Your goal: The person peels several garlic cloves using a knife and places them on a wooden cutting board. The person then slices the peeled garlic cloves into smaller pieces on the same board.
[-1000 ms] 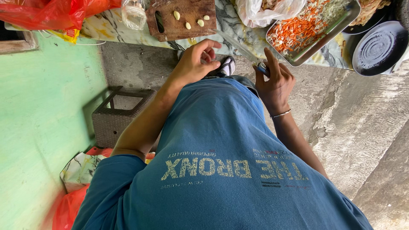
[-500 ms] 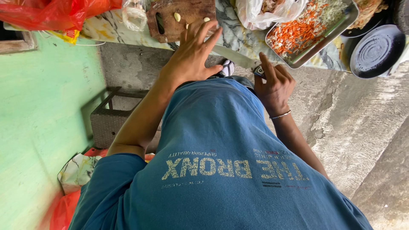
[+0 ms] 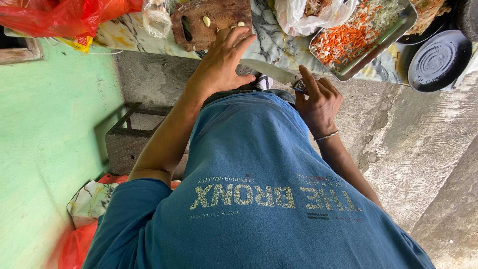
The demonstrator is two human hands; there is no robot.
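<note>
Hands, yours: left hand (image 3: 221, 60) spread flat, fingers extended, grip wide open and holding nothing, fingertips over near edge of dark wooden cutting board (image 3: 211, 22). Right hand (image 3: 318, 102) grip closed round handle of steel-bladed kitchen knife (image 3: 271, 71), blade pointing toward left hand, lying along edge of marble-patterned counter (image 3: 279, 42). Peeled pale garlic cloves (image 3: 206, 21) on board. Rectangular metal tray of shredded carrot and cabbage (image 3: 358, 35) right of board. Round black pan (image 3: 440, 60) at far right.

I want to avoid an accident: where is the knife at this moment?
In the head view the knife is upper centre, gripped by the right hand, its blade pointing toward the left hand beside the wooden cutting board.
</note>
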